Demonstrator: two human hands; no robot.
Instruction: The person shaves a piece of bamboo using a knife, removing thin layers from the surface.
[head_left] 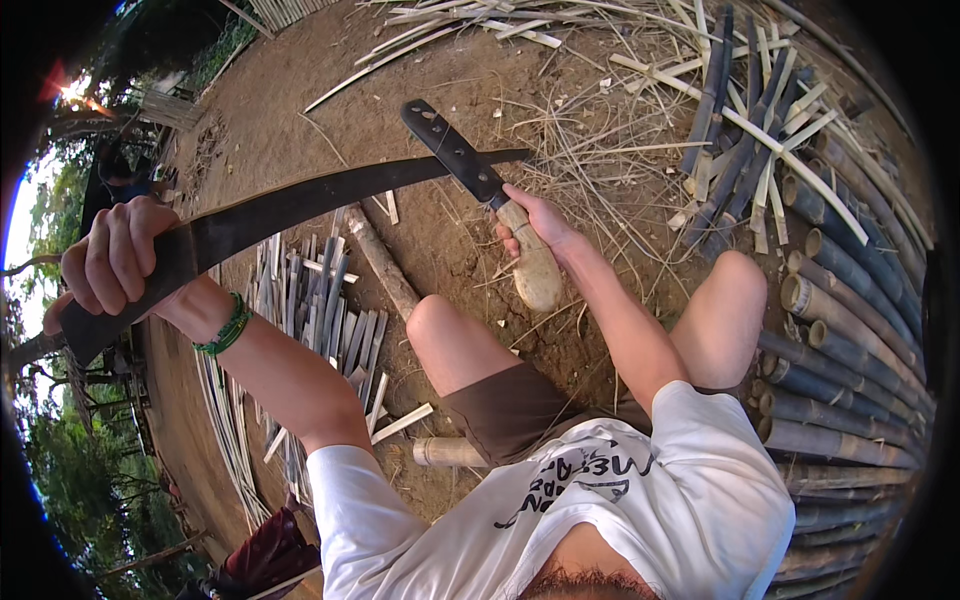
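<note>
Raised at the far left, my left hand (120,255) is closed round one end of a long split bamboo strip (300,200), dark on its broad face and pale along its upper edge. The strip reaches across in front of me and tapers to the right. In my right hand (540,225), the fingers wrap the pale wooden handle of a machete (530,265). Its short dark blade, with a few holes or marks, points up and left and crosses the strip near its far end. Whether the edge touches the strip, I cannot tell.
Between my knees and ahead lies brown dirt strewn with shavings (610,165). Bamboo poles (850,400) are stacked at my right, with dark split lengths (745,120) beyond them. Short split pieces (330,310) and a thin pole (380,255) lie left of my knee.
</note>
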